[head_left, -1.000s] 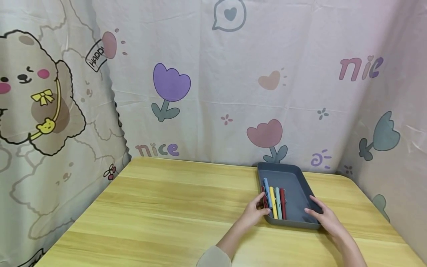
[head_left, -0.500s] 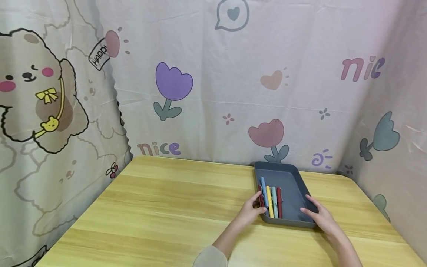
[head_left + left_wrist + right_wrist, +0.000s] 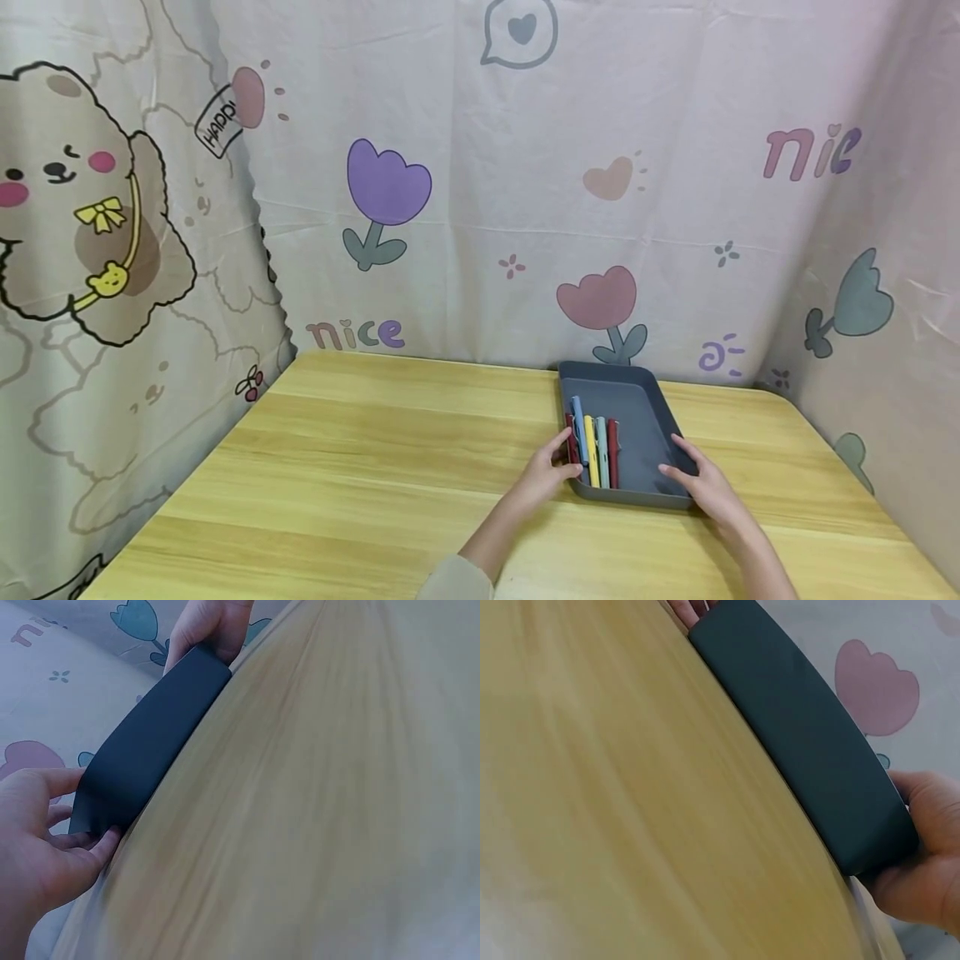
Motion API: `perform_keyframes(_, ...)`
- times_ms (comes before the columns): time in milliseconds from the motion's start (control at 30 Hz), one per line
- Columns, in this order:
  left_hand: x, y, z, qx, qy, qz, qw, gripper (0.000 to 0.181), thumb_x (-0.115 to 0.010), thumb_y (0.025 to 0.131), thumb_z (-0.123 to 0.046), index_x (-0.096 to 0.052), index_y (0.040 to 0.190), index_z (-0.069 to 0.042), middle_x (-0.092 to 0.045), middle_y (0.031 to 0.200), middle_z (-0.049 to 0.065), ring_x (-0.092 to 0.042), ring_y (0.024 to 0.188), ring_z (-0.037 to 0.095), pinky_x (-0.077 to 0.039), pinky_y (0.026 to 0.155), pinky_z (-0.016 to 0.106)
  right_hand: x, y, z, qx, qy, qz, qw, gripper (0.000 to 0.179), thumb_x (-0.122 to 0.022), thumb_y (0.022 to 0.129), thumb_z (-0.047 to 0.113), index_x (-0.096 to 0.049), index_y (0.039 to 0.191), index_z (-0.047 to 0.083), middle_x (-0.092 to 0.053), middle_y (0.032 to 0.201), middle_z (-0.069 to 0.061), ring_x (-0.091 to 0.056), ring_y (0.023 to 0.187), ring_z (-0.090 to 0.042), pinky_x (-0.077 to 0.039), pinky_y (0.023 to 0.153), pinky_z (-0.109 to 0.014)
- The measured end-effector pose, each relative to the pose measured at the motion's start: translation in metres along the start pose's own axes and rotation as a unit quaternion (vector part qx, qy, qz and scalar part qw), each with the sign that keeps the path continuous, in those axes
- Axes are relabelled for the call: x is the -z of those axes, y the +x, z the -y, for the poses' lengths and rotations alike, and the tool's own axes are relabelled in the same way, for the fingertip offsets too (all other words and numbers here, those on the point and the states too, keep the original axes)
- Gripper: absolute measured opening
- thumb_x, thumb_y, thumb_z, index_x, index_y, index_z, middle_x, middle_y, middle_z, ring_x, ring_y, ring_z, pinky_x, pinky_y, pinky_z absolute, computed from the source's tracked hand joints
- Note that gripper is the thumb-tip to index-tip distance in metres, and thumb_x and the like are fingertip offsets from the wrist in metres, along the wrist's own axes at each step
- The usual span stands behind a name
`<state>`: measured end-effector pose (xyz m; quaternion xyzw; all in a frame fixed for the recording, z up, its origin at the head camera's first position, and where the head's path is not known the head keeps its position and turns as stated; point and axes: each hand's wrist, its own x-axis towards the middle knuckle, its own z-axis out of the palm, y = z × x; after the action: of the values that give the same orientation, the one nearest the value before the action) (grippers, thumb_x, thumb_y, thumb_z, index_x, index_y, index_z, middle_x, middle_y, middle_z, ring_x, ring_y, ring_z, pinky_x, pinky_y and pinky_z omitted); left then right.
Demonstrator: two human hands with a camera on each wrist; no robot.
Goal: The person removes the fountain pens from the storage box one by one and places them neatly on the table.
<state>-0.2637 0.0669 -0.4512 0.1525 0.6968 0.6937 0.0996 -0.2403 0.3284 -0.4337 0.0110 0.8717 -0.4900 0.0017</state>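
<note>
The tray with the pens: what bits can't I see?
Leftmost dark red pen, head view: partly covered by the left grip.
All the pens, both wrist views: hidden behind the wall of the tray.
Any writing on the pens, head view: too small to read.
The tray's underside, every view: hidden, because it faces the table.

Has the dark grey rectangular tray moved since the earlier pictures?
Yes. In the head view, the dark grey rectangular tray has shifted left against the pink printed tulip on the pale fabric backdrop.
</note>
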Motion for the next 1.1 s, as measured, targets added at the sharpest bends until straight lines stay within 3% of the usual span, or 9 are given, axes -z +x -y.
perform_keyframes(167, 0.007, -0.002, 0.001, -0.011, 0.005, 0.0, 0.9999, 0.064, -0.061, 0.085, 0.0, -0.034, 0.142, -0.006, -0.041, 0.131, 0.025, -0.051, 0.086, 0.017, -0.043, 0.058, 0.021, -0.007, 0.0, 0.006, -0.002, 0.002, -0.002, 1.0, 0.072, -0.062, 0.088, 0.017, -0.02, 0.143, -0.004, -0.008, 0.144, -0.034, -0.002, 0.131, -0.047, -0.006, 0.102, -0.059)
perform_keyframes(267, 0.01, -0.003, 0.001, -0.015, 0.009, 0.002, 0.9998, 0.064, -0.06, 0.085, 0.001, -0.033, 0.142, -0.005, -0.038, 0.133, 0.026, -0.047, 0.072, 0.015, -0.04, 0.053, 0.02, -0.01, 0.0, 0.009, -0.004, -0.004, -0.001, 1.0, 0.072, -0.062, 0.088, 0.017, -0.02, 0.143, -0.004, -0.008, 0.144, -0.034, -0.002, 0.131, -0.047, -0.007, 0.103, -0.058)
perform_keyframes(333, 0.013, -0.004, 0.001, -0.019, 0.019, 0.0, 0.9996, 0.064, -0.06, 0.085, 0.0, -0.033, 0.142, -0.005, -0.034, 0.137, 0.027, -0.048, 0.08, 0.012, -0.041, 0.053, 0.019, -0.012, 0.001, 0.009, -0.006, -0.009, -0.001, 0.9999, 0.072, -0.062, 0.088, 0.018, -0.02, 0.142, -0.004, -0.008, 0.144, -0.034, -0.003, 0.131, -0.047, -0.007, 0.103, -0.058)
perform_keyframes(400, 0.015, -0.005, 0.001, -0.017, 0.02, 0.0, 0.9996, 0.064, -0.06, 0.085, 0.0, -0.033, 0.143, -0.006, -0.033, 0.137, 0.027, -0.049, 0.077, 0.014, -0.041, 0.052, 0.019, -0.013, 0.001, 0.01, -0.005, -0.014, -0.002, 0.9999, 0.071, -0.062, 0.089, 0.018, -0.02, 0.143, -0.004, -0.009, 0.144, -0.034, -0.003, 0.131, -0.047, -0.007, 0.103, -0.058)
perform_keyframes(500, 0.017, -0.006, 0.001, -0.018, 0.02, -0.002, 0.9996, 0.064, -0.061, 0.084, 0.0, -0.034, 0.142, -0.006, -0.038, 0.134, 0.027, -0.05, 0.095, 0.019, -0.045, 0.058, 0.021, -0.016, 0.001, 0.011, -0.008, -0.016, -0.001, 0.9998, 0.072, -0.062, 0.089, 0.019, -0.02, 0.143, -0.004, -0.009, 0.144, -0.033, -0.004, 0.131, -0.047, -0.008, 0.103, -0.058)
perform_keyframes(567, 0.019, -0.006, 0.001, -0.013, 0.015, -0.002, 0.9998, 0.064, -0.061, 0.084, 0.0, -0.034, 0.142, -0.006, -0.041, 0.13, 0.026, -0.051, 0.093, 0.023, -0.045, 0.06, 0.023, -0.018, 0.001, 0.012, -0.009, -0.015, -0.001, 0.9998, 0.072, -0.062, 0.089, 0.02, -0.021, 0.143, -0.004, -0.009, 0.144, -0.033, -0.004, 0.131, -0.047, -0.008, 0.103, -0.058)
perform_keyframes(967, 0.032, -0.009, 0.002, -0.01, 0.026, -0.009, 0.9996, 0.062, -0.06, 0.086, 0.0, -0.035, 0.142, -0.007, -0.032, 0.138, 0.026, -0.038, 0.119, 0.037, -0.048, 0.073, 0.029, -0.03, 0.001, 0.02, -0.004, -0.002, -0.004, 1.0, 0.071, -0.063, 0.087, 0.018, -0.023, 0.142, -0.003, -0.011, 0.143, -0.035, -0.006, 0.13, -0.047, -0.008, 0.103, -0.057)
perform_keyframes(1100, 0.035, -0.012, 0.001, -0.009, 0.025, -0.007, 0.9996, 0.061, -0.059, 0.087, 0.0, -0.034, 0.142, -0.007, -0.028, 0.141, 0.025, -0.03, 0.125, 0.041, -0.044, 0.089, 0.038, -0.034, 0.0, 0.022, -0.005, 0.002, -0.004, 1.0, 0.071, -0.063, 0.087, 0.017, -0.023, 0.142, -0.003, -0.011, 0.142, -0.035, -0.006, 0.13, -0.048, -0.008, 0.103, -0.057)
